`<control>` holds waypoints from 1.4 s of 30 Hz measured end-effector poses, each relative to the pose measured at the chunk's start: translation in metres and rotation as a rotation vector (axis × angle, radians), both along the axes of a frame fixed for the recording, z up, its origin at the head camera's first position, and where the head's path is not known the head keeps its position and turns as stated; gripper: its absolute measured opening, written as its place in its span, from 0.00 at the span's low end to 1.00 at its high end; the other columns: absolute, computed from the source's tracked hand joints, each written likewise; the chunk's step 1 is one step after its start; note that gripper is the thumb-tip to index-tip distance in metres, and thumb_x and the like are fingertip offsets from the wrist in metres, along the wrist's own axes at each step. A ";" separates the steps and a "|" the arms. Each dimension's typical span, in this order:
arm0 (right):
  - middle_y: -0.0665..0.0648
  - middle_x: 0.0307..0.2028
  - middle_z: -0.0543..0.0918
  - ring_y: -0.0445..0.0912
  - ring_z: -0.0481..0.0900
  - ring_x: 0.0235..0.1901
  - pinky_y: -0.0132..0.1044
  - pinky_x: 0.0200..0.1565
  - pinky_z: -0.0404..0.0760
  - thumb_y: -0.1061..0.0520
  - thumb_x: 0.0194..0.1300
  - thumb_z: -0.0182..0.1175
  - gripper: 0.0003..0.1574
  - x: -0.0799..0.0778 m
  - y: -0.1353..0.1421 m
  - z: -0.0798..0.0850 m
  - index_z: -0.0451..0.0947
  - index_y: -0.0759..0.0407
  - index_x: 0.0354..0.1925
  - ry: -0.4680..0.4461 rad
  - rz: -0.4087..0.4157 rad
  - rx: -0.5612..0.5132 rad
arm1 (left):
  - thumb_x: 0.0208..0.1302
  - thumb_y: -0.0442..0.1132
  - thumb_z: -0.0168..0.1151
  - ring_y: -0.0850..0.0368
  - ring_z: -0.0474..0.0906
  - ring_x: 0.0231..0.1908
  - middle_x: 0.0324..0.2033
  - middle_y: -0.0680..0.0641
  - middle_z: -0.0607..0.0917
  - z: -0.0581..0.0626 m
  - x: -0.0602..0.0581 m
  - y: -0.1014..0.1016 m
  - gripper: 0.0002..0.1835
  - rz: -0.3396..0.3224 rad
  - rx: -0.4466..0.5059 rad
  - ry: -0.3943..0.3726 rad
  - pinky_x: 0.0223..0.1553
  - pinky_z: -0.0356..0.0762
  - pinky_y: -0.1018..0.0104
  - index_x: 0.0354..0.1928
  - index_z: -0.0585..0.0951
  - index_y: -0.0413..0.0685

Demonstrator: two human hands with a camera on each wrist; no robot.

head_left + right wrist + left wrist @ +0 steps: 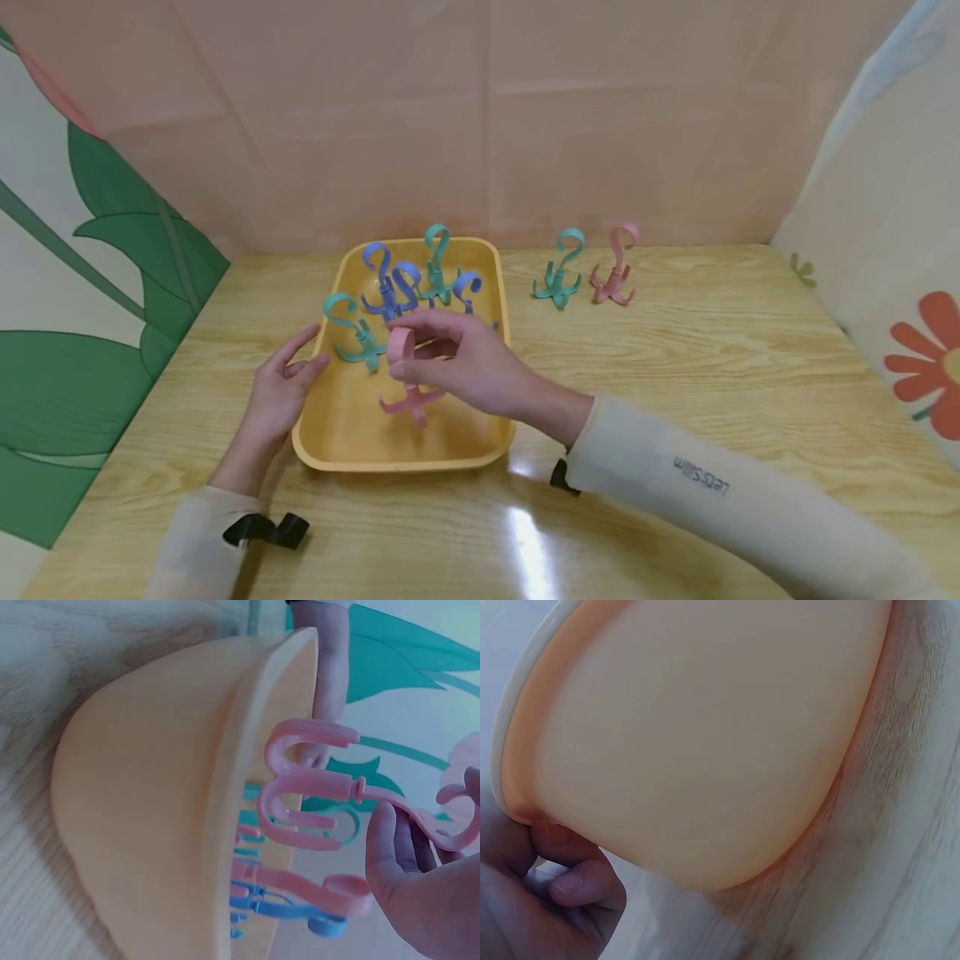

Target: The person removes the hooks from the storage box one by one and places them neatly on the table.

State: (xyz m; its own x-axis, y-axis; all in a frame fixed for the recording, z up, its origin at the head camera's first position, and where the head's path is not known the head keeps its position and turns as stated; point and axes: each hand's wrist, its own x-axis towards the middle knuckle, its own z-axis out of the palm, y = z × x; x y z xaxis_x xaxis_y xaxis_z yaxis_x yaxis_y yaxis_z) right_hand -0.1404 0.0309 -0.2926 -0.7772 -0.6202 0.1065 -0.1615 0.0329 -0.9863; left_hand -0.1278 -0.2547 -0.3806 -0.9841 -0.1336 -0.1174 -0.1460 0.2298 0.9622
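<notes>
My right hand (pixel 483 367) holds a pink hanging hook (pixel 414 403) by its curved top, above the yellow plastic basin (pixel 405 464). In the right wrist view the pronged end of this hook (pixel 315 784) hangs free beside the basin's rim. At the basin's left side my left hand (pixel 277 393) grips the rim; the left wrist view shows its fingers (pixel 585 883) curled under the edge. Inside the basin are blue hooks (pixel 386 293) and green hooks (pixel 367 346). Another pink hook (pixel 322 889) is partly visible there from the right wrist.
On the table (pixel 675 375), right of the basin, stand a green hook (pixel 558 283) and a pink hook (pixel 613 279). A pinkish cloth wall (pixel 487 125) closes off the back. Printed panels (pixel 885 250) flank the table.
</notes>
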 end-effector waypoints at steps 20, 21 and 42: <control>0.60 0.50 0.84 0.55 0.83 0.50 0.42 0.51 0.82 0.64 0.66 0.67 0.28 -0.005 0.079 0.027 0.77 0.56 0.64 0.044 -0.173 -0.029 | 0.76 0.47 0.57 0.56 0.86 0.38 0.40 0.45 0.87 0.000 0.001 -0.002 0.34 -0.005 0.007 -0.011 0.37 0.86 0.62 0.78 0.59 0.56; 0.60 0.48 0.85 0.54 0.84 0.50 0.41 0.50 0.82 0.64 0.66 0.67 0.28 -0.005 0.083 0.027 0.77 0.56 0.64 0.044 -0.189 -0.021 | 0.76 0.47 0.57 0.56 0.86 0.38 0.40 0.46 0.87 0.000 0.001 -0.002 0.34 -0.006 0.008 -0.012 0.37 0.86 0.62 0.78 0.59 0.57; 0.54 0.49 0.87 0.46 0.84 0.50 0.33 0.49 0.81 0.66 0.67 0.65 0.25 -0.010 0.158 0.015 0.79 0.56 0.62 -0.011 -0.332 -0.105 | 0.75 0.49 0.59 0.56 0.86 0.38 0.42 0.42 0.87 -0.002 0.001 -0.001 0.34 -0.006 0.021 -0.009 0.37 0.86 0.63 0.78 0.61 0.56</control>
State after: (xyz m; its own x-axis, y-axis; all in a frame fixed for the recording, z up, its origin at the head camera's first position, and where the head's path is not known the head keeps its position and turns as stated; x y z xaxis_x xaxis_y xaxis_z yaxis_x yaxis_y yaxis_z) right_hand -0.1502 0.1888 -0.2777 -0.9363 -0.3194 0.1464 -0.1479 -0.0196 -0.9888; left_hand -0.1269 -0.2552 -0.3822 -0.9837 -0.1248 -0.1292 -0.1535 0.2104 0.9655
